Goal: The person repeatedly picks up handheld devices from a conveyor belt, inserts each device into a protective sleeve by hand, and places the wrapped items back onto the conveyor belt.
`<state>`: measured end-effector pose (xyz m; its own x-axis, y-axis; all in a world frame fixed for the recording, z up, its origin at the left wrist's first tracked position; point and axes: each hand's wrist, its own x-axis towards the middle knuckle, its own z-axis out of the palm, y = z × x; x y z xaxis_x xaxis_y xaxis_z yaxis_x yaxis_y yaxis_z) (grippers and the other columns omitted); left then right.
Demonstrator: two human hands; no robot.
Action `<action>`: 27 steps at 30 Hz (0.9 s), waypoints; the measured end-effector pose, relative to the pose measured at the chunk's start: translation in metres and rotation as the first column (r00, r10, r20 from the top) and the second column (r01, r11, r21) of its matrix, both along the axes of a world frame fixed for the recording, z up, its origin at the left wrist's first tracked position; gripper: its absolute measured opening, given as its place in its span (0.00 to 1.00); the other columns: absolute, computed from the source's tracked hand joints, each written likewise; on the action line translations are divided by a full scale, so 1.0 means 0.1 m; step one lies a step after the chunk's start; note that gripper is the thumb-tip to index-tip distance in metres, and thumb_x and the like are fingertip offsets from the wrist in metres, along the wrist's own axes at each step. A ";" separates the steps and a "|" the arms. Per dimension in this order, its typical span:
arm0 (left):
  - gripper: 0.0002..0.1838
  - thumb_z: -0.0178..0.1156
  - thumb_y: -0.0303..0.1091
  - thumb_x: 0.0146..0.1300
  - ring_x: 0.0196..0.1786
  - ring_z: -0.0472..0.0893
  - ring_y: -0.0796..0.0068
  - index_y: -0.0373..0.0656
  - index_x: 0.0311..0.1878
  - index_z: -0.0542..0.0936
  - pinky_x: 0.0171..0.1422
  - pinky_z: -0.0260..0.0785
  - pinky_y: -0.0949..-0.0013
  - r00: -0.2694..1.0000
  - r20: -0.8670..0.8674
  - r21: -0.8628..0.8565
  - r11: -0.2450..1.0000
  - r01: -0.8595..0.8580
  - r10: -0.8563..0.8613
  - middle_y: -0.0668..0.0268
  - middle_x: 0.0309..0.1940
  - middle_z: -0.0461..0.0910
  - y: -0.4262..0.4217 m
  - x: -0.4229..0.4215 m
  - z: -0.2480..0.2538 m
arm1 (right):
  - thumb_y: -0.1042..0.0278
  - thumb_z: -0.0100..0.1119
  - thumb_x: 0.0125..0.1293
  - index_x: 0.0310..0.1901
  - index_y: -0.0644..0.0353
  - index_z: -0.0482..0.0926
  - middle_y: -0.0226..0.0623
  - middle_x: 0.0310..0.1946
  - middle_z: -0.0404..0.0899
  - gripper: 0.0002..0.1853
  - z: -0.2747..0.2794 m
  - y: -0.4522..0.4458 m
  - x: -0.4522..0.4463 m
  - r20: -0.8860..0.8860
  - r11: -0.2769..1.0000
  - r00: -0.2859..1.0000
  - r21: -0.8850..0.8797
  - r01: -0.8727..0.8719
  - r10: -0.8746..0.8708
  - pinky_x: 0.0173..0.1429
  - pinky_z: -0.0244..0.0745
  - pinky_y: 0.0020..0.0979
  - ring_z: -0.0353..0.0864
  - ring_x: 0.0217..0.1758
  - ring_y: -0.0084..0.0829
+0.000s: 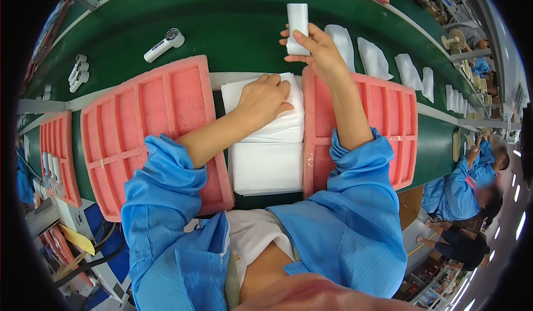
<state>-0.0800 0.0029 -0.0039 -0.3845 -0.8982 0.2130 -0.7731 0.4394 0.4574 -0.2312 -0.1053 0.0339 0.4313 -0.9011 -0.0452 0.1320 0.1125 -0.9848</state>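
Note:
My right hand holds a white and silver device upright above the green surface, thumb across its front and fingers behind it. My left hand rests with curled fingers on the upper pile of thin white sleeves; whether a sheet is pinched under its fingertips is hidden. Below that pile lies a second flat white stack. On either side of the stacks stand pink foam trays with compartments, one at the left and one at the right.
A white handheld device lies at the upper left, with more farther left. White-wrapped items line the right side beyond the tray. Another pink tray holds white devices at far left. Co-workers in blue are at the right.

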 end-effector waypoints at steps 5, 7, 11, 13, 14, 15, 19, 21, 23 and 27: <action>0.12 0.69 0.38 0.55 0.36 0.79 0.65 0.42 0.32 0.78 0.40 0.71 0.64 0.994 -0.113 0.099 0.995 0.009 0.002 0.64 0.31 0.77 -0.03 0.07 -0.02 | 0.61 0.55 0.71 0.56 0.66 0.74 0.41 0.44 0.81 0.19 0.15 0.03 -0.08 -0.223 0.992 0.975 -0.127 -0.020 -0.009 0.39 0.82 0.26 0.82 0.46 0.29; 0.09 0.68 0.34 0.57 0.32 0.79 0.67 0.39 0.33 0.79 0.38 0.71 0.66 0.968 -0.249 0.294 0.954 0.060 0.015 0.63 0.30 0.78 -0.11 0.15 0.07 | 0.61 0.55 0.70 0.57 0.66 0.75 0.40 0.40 0.81 0.20 0.30 0.03 -0.20 -0.293 0.986 0.956 -0.164 -0.026 -0.024 0.35 0.79 0.24 0.82 0.40 0.27; 0.08 0.66 0.34 0.58 0.28 0.79 0.65 0.40 0.33 0.81 0.34 0.69 0.65 0.880 -0.465 0.255 0.967 0.024 0.101 0.61 0.30 0.79 -0.27 0.32 0.23 | 0.60 0.57 0.66 0.58 0.65 0.77 0.39 0.31 0.81 0.23 0.48 0.05 -0.43 -0.231 0.998 0.972 -0.045 -0.046 0.035 0.23 0.68 0.20 0.78 0.24 0.22; 0.08 0.66 0.34 0.58 0.26 0.77 0.67 0.39 0.34 0.80 0.32 0.68 0.66 0.863 -0.483 0.166 0.983 -0.079 0.151 0.62 0.29 0.79 -0.29 0.36 0.38 | 0.59 0.59 0.64 0.58 0.65 0.76 0.38 0.25 0.81 0.25 0.48 0.03 -0.49 -0.172 0.985 0.971 -0.012 -0.171 0.166 0.16 0.59 0.18 0.78 0.19 0.22; 0.08 0.66 0.34 0.59 0.26 0.77 0.69 0.40 0.33 0.80 0.31 0.67 0.66 0.879 -0.452 0.077 0.988 -0.131 0.152 0.63 0.29 0.78 -0.27 0.37 0.46 | 0.59 0.60 0.64 0.58 0.67 0.76 0.39 0.24 0.81 0.26 0.49 0.04 -0.46 -0.173 0.972 0.956 0.027 -0.234 0.235 0.14 0.57 0.18 0.78 0.19 0.21; 0.07 0.65 0.34 0.59 0.26 0.77 0.69 0.40 0.33 0.80 0.31 0.67 0.66 0.878 -0.448 0.034 0.984 -0.172 0.169 0.64 0.29 0.78 -0.26 0.37 0.53 | 0.58 0.60 0.63 0.58 0.69 0.76 0.40 0.23 0.81 0.27 0.50 0.06 -0.43 -0.170 0.953 0.938 0.067 -0.295 0.302 0.13 0.55 0.17 0.78 0.18 0.20; 0.05 0.64 0.33 0.59 0.26 0.77 0.68 0.42 0.33 0.80 0.31 0.67 0.67 0.878 -0.420 -0.099 0.950 -0.295 0.228 0.65 0.30 0.77 -0.20 0.37 0.71 | 0.57 0.61 0.62 0.58 0.69 0.76 0.38 0.23 0.81 0.27 0.38 -0.01 -0.43 -0.235 0.968 0.939 0.096 -0.234 0.250 0.14 0.56 0.17 0.78 0.18 0.19; 0.04 0.65 0.31 0.58 0.28 0.77 0.67 0.43 0.33 0.80 0.31 0.68 0.67 0.889 -0.403 -0.198 0.928 -0.316 0.216 0.66 0.31 0.77 -0.19 0.36 0.71 | 0.57 0.61 0.62 0.58 0.69 0.76 0.37 0.24 0.82 0.27 0.40 0.00 -0.44 -0.232 0.970 0.942 0.089 -0.228 0.243 0.14 0.57 0.17 0.77 0.19 0.19; 0.05 0.66 0.30 0.57 0.30 0.78 0.67 0.44 0.33 0.79 0.32 0.69 0.66 0.912 -0.374 -0.343 0.887 -0.308 0.172 0.67 0.31 0.77 -0.19 0.34 0.69 | 0.58 0.61 0.62 0.56 0.69 0.77 0.36 0.25 0.82 0.26 0.48 0.13 -0.34 -0.216 0.972 0.948 0.075 -0.221 0.232 0.15 0.58 0.17 0.77 0.19 0.18; 0.09 0.68 0.30 0.53 0.35 0.79 0.66 0.45 0.36 0.79 0.35 0.72 0.66 0.945 -0.324 -0.471 0.874 -0.123 -0.041 0.69 0.33 0.77 -0.15 0.28 0.67 | 0.60 0.60 0.62 0.46 0.65 0.79 0.33 0.26 0.80 0.17 0.37 0.24 -0.13 -0.196 0.970 0.950 0.044 -0.240 0.244 0.18 0.62 0.19 0.78 0.22 0.18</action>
<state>-0.0525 -0.0116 0.0628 -0.1882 -0.6656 0.7222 -0.6464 0.6376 0.4192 -0.2439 -0.0811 0.0713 0.6172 -0.7686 -0.1684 -0.0992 0.1362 -0.9857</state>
